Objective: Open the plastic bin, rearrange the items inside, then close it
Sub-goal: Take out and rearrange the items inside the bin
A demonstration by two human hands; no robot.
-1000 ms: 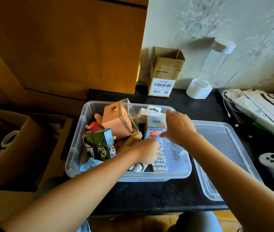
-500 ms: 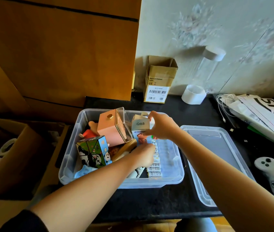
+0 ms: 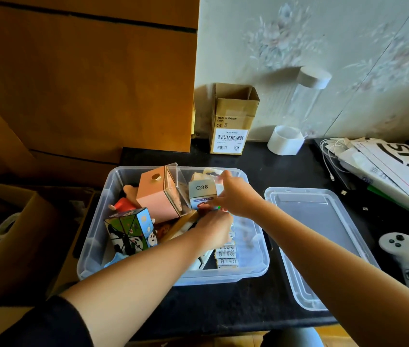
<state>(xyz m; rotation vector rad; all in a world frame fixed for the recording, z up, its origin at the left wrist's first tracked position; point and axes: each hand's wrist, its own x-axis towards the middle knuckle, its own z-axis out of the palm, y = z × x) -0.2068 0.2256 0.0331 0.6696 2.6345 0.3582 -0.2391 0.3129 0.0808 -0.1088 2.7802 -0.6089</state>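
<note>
Hands (image 3: 226, 209) over open bin (image 3: 93, 241) — lid (image 3: 318, 236) beside, right

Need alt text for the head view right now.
Both hands reach into an open clear plastic bin on a black table; the right hand grips a white Q88 mini-fan box, the left hand just below. The clear lid lies alongside.

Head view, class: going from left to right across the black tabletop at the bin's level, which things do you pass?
Panda-print cube → pink box → Q88 mini fan box → clear lid lying beside the bin → white controller.
</note>
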